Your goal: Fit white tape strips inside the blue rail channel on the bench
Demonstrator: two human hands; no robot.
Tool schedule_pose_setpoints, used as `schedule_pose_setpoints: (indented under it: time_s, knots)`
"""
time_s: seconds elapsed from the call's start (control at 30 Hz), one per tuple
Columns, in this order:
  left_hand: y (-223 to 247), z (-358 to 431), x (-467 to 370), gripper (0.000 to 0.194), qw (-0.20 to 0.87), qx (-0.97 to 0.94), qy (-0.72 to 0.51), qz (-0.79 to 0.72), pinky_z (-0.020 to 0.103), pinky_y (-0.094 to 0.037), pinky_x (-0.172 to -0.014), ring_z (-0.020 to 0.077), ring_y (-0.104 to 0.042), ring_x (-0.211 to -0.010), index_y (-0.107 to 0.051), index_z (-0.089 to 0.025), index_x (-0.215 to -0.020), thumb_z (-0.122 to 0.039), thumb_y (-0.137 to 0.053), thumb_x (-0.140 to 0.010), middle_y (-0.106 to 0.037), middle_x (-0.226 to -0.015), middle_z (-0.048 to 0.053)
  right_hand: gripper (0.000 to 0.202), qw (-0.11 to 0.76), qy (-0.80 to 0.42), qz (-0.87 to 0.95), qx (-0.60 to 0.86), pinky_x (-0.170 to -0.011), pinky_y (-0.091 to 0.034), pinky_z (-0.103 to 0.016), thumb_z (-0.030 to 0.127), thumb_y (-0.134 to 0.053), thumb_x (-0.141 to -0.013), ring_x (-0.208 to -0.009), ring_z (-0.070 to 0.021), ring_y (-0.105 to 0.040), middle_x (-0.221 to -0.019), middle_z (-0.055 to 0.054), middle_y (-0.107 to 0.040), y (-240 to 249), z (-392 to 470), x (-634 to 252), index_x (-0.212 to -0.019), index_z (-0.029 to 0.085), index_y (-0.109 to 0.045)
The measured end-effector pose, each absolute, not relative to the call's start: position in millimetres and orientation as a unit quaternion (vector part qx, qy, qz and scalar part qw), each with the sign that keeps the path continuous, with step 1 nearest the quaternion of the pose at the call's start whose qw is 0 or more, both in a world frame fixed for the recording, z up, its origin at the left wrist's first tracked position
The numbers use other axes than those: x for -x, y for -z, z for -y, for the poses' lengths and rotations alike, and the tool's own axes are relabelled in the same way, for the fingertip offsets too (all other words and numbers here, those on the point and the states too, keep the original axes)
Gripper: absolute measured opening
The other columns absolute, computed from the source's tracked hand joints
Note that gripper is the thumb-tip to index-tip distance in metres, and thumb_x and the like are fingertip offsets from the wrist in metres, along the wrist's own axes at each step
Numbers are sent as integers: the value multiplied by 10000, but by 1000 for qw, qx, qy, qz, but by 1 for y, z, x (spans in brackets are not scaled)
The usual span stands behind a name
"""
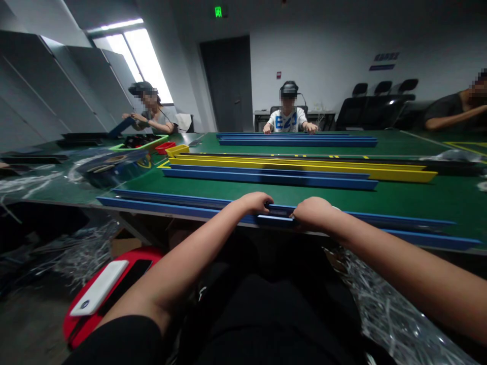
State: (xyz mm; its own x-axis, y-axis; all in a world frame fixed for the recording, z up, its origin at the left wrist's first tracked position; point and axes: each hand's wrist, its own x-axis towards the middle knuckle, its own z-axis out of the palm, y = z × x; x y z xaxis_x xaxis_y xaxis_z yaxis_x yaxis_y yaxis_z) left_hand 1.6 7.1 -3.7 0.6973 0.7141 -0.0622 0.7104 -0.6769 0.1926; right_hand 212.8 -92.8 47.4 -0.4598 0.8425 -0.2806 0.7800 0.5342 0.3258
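Note:
A long blue channel (182, 207) lies along the near edge of the green table, with raised walls and a dark inside. My left hand (257, 204) is at its middle, fingers curled over the channel. Just to the right, my right hand (312, 210) is bent down onto the same channel, its fingertips mostly hidden behind the back of the hand. Between the two hands a short dark piece (280, 210) shows inside the channel; what it is I cannot make out.
Beyond lie another blue channel (266, 178), a yellow channel (304, 167) and more blue strips (297, 142). A green tray (162, 144), a red bin (166, 148) and a wrapped coil (117, 167) stand at left. People sit across the table (213, 192) and at both sides.

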Motion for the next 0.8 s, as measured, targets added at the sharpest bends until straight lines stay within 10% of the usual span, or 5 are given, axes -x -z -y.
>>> schedule_pose_setpoints:
  time_s: [0.6, 0.8]
  knots:
    - [8, -8, 4, 219, 59, -948, -35, -310, 260, -404, -697, 200, -645, -882, -723, -228, -922, -388, -614, -818, -728, -982, 51, 298, 190, -66, -854, -481, -608, -446, -334, 428, -621, -763, -748, -293, -697, -817, -119, -736, -50, 94, -205, -958, 261, -772]
    - [3, -13, 55, 200, 83, -941, -36, -328, 243, -397, -666, 178, -614, -798, -718, -192, -910, -320, -611, -801, -707, -893, 51, 528, 155, -87, -881, -437, -623, -446, -321, 419, -563, -835, -741, -259, -681, -917, -114, -726, -53, 90, -189, -1353, 317, -581]
